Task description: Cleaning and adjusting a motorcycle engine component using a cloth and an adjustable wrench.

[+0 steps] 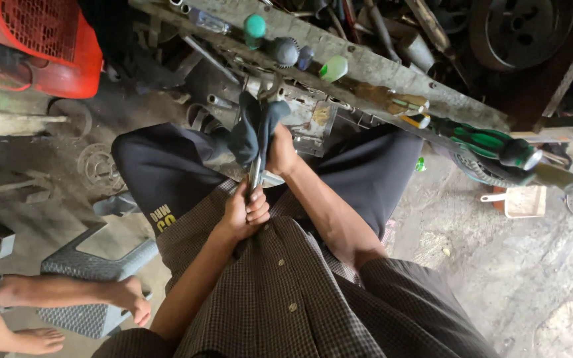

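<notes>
The left hand [247, 211] is clenched round a metal tool [256, 174] over the lap. At twelve o'clock from it, the right hand [280, 151] grips a dark rag [253, 129] wrapped over the tool's top.

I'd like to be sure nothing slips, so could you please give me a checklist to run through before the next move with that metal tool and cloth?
1. Left hand closed on the metal tool's lower end: ok.
2. Right hand gripping its upper part through the dark cloth: ok.
3. Tool's upper end visible: not ok, cloth covers it.
4. Screwdrivers lying steady on the tilted bench plank: cannot tell.
5. Other person's hand and foot away from the tool: ok, they are off to the left by the grey stool.
</notes>
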